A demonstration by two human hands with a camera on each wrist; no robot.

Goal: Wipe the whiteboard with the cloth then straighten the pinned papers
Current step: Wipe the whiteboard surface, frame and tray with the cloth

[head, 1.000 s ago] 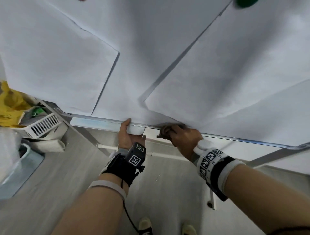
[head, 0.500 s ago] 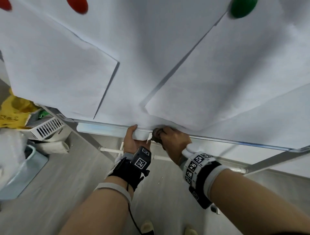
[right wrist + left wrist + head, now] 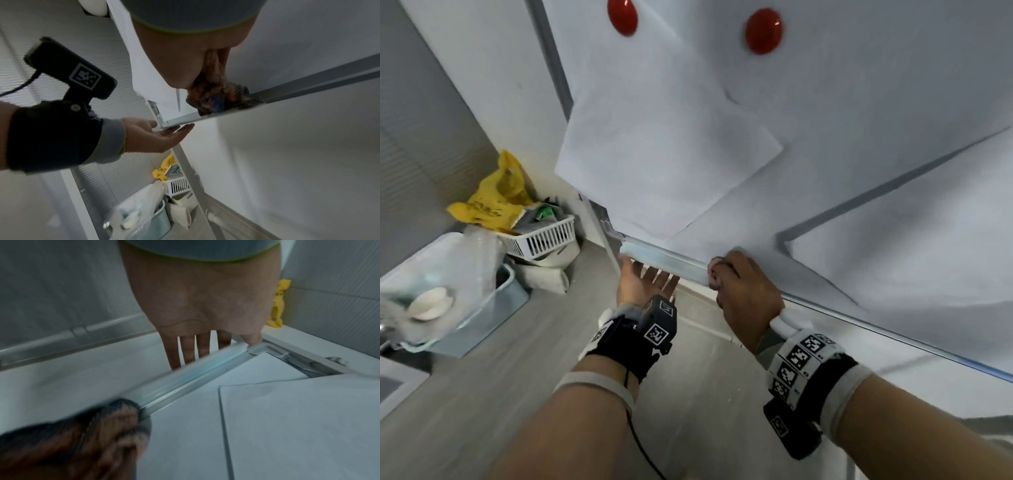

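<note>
Brown, knitted and bunched small, the cloth (image 3: 218, 94) sits on the whiteboard's bottom tray (image 3: 664, 257), gripped in the clenched fingers of the right hand (image 3: 743, 291). The left hand (image 3: 645, 282) is just beside it toward the tray's left end, released, palm up with fingers straight and reaching under the tray; the left wrist view shows its fingertips (image 3: 174, 365) passing behind the rail. Above the tray the whiteboard (image 3: 859, 85) carries overlapping pinned papers (image 3: 661, 164), tilted out of square, one hanging down past the tray's left end; two red magnets (image 3: 763, 31) hold sheets well above the tray. Left of the tray, on the floor by the board's leg, stand a white slotted basket (image 3: 541, 238) with a yellow bag (image 3: 493, 195) behind it, a pale blue bin (image 3: 482, 308) draped in clear plastic, and a crumpled white bag (image 3: 548, 274) beside it.
</note>
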